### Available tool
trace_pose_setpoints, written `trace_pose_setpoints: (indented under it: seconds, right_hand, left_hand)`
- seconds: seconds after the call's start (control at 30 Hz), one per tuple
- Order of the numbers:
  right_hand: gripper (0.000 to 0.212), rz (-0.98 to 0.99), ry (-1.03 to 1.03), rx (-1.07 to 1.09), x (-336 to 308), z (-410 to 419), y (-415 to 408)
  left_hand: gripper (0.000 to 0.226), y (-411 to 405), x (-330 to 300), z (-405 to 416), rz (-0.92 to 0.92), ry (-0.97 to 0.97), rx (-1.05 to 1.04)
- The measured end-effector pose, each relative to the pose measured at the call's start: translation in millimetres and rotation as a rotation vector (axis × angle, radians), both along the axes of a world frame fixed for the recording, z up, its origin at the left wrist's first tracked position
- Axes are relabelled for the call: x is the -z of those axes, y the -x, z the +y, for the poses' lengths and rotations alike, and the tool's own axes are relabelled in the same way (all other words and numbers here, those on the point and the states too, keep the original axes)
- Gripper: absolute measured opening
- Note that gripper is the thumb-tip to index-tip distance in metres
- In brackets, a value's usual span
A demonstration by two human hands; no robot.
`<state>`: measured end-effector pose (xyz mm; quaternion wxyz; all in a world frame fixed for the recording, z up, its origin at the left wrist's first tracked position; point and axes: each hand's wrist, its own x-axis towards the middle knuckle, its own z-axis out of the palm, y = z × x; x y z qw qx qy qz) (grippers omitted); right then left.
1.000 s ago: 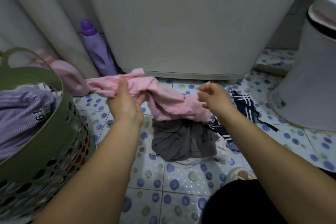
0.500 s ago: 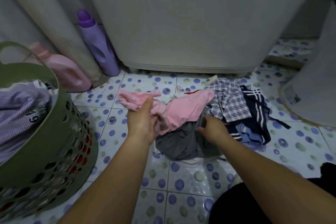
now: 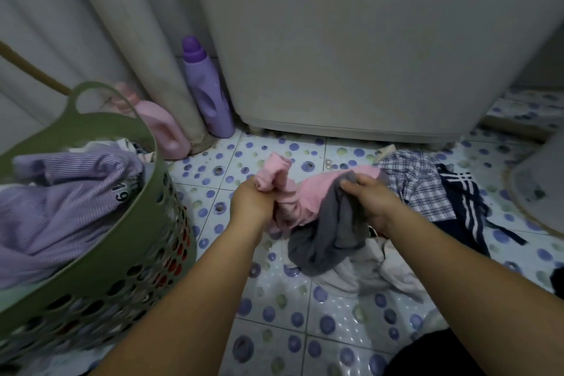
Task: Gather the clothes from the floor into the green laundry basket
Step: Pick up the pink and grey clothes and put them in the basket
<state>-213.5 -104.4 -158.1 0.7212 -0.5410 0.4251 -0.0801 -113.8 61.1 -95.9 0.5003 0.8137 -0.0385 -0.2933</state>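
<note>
The green laundry basket (image 3: 91,223) at the floor's left edge already holds clothes. The left hand (image 3: 253,204) grips a pink garment (image 3: 308,195) and the right hand (image 3: 372,201) a grey one (image 3: 332,232); checked (image 3: 418,183), striped (image 3: 460,207) and white (image 3: 366,272) pieces remain on the floor.

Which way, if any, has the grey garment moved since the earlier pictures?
Yes. The grey garment lay flat on the tiled floor before; now the right hand pinches its top edge and lifts it upward, off the tiles.
</note>
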Motion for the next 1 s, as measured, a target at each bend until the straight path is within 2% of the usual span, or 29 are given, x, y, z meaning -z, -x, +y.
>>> trace_pose_setpoints:
  seconds: [0.1, 0.17, 0.3, 0.37, 0.47, 0.53, 0.63, 0.73, 0.8, 0.87, 0.9, 1.0]
  right_hand:
    - [0.012, -0.26, -0.174, -0.038, -52.8, 24.0, -16.9]
    - [0.016, -0.34, -0.143, -0.09, -82.0, 43.0, -31.1]
    - [0.018, -0.469, -0.059, -0.155, -137.2, 83.4, -55.9]
    - [0.019, -0.529, -0.052, -0.176, -162.7, 97.7, -65.0]
    - [0.018, -0.588, -0.045, -0.247, -197.5, 123.0, -77.8]
    - [0.018, -0.638, -0.039, -0.302, -214.8, 139.9, -83.6]
    - [0.016, -0.656, 0.002, -0.384, -229.0, 161.6, -91.7]
    - [0.013, -0.7, -0.04, -0.438, -230.5, 170.2, -97.2]
    - [0.01, -0.675, -0.049, -0.437, -223.4, 168.0, -98.2]
    - [0.019, -0.604, -0.042, -0.403, -205.2, 161.1, -98.4]
    - [0.027, -0.539, -0.008, -0.407, -192.8, 158.0, -98.8]
    - [0.044, -0.254, 0.199, -0.491, -148.9, 153.8, -98.0]
  left_hand:
    - [0.018, -1.0, -23.7, 12.8, 0.083, 0.108, -0.082]
    - [0.021, -0.6, -39.8, 20.8, 0.127, 0.258, -0.101]
    - [0.016, -5.4, -69.4, 43.3, 0.06, 0.462, -0.061]
    - [0.021, -13.6, -78.7, 56.4, -0.086, 0.443, -0.019]
    - [0.049, -26.2, -92.0, 80.2, -0.286, 0.289, 0.104]
    - [0.057, -30.9, -98.8, 91.9, -0.366, 0.213, 0.102]
    - [0.047, -36.2, -108.1, 106.9, -0.505, 0.188, -0.052]
    - [0.042, -45.7, -112.8, 119.3, -0.534, 0.224, -0.183]
    - [0.04, -55.7, -111.4, 127.1, -0.466, 0.242, -0.256]
    - [0.015, -64.1, -110.2, 134.6, -0.355, 0.304, -0.349]
    - [0.007, -66.0, -111.8, 138.8, -0.292, 0.352, -0.42]
    - [0.009, -72.0, -116.1, 148.4, -0.106, 0.55, -0.586]
